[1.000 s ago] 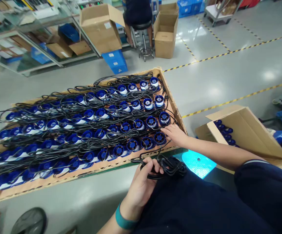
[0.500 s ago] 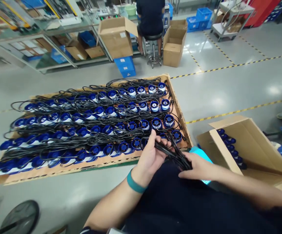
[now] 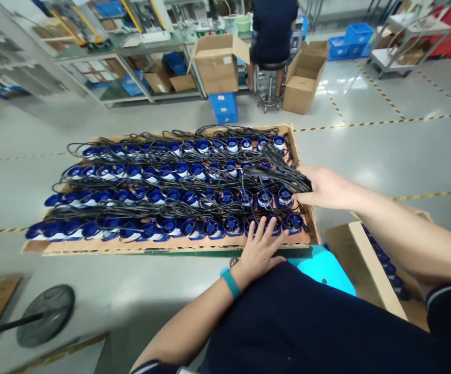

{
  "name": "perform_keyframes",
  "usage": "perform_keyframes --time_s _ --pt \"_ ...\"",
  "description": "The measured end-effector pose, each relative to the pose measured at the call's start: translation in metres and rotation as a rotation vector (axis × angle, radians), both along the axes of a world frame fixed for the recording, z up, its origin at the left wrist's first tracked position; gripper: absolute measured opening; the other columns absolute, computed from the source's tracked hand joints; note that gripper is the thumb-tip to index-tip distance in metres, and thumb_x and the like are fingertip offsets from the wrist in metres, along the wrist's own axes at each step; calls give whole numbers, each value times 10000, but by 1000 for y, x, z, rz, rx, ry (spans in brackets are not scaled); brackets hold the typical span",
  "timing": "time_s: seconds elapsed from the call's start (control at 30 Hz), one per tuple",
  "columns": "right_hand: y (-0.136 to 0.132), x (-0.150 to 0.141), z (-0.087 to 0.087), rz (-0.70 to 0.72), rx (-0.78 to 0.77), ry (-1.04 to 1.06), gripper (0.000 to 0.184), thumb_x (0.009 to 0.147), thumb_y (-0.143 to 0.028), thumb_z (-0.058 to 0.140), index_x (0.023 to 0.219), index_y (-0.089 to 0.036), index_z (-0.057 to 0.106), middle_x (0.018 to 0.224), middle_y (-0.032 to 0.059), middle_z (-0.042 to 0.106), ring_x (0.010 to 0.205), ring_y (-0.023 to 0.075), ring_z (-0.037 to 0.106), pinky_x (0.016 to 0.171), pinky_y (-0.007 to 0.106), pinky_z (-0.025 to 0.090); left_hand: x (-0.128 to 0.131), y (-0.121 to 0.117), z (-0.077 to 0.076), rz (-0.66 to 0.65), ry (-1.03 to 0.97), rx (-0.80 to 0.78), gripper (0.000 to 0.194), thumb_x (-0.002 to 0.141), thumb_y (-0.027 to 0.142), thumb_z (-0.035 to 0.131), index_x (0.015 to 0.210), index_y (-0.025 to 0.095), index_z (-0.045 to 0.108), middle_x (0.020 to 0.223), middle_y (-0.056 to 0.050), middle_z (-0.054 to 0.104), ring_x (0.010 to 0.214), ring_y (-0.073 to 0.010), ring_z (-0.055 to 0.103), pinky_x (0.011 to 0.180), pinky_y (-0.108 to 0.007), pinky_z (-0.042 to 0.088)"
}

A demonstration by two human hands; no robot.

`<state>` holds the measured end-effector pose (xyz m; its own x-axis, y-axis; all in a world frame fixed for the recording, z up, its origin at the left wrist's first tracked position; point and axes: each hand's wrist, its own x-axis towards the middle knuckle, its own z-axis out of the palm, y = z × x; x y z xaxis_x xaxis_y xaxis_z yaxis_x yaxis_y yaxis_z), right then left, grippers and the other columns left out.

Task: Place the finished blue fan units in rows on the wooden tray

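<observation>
A low cardboard tray (image 3: 178,244) on the floor holds several rows of blue round fan units (image 3: 194,171) with black cords draped over them. My right hand (image 3: 325,188) is closed on a coiled bundle of black cord (image 3: 278,174), held over the tray's right end. My left hand (image 3: 262,249) lies flat with fingers spread, its fingertips touching the nearest blue units (image 3: 249,226) in the front row. A teal band circles my left wrist.
An open cardboard box (image 3: 377,280) with more blue units stands at my right. A light-blue stool (image 3: 322,267) is under me. A round black base (image 3: 46,314) sits at front left. Farther off, a person sits on a stool (image 3: 268,96) among cartons (image 3: 220,65) and shelving.
My right hand has carried the cord bundle up and away over the tray's right end. My left hand let go of the cord and now rests flat on the front row.
</observation>
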<state>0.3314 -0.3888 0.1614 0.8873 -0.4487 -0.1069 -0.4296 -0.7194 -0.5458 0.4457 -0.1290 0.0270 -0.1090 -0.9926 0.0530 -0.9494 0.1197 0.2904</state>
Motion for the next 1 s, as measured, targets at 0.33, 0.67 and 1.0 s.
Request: perform_keyframes --time_s 0.33,0.67,1.0 --pt "68 118 -38 569 37 -84 319 817 -187 734 1129 -189 666 1039 49 692 933 206 627 796 294 458 -8 -51 -24 171 -183 166 1062 802 783 607 1525 33 404 1494 -268 511 1406 -387 472 1200 -495 350" --pt "81 105 -137 261 -274 151 544 1054 -327 454 1573 -176 393 1129 148 658 1004 269 625 828 355 511 -10 -54 -30 126 -173 283 927 856 708 626 1508 74 449 1537 -252 483 1465 -356 426 1235 -503 316" --pt "81 103 -147 333 -305 165 445 984 -420 618 1360 -184 651 1112 171 629 1095 316 563 928 420 446 -1 -53 -40 56 -172 231 917 886 666 618 1537 57 404 1579 -284 405 1496 -408 362 1209 -582 331"
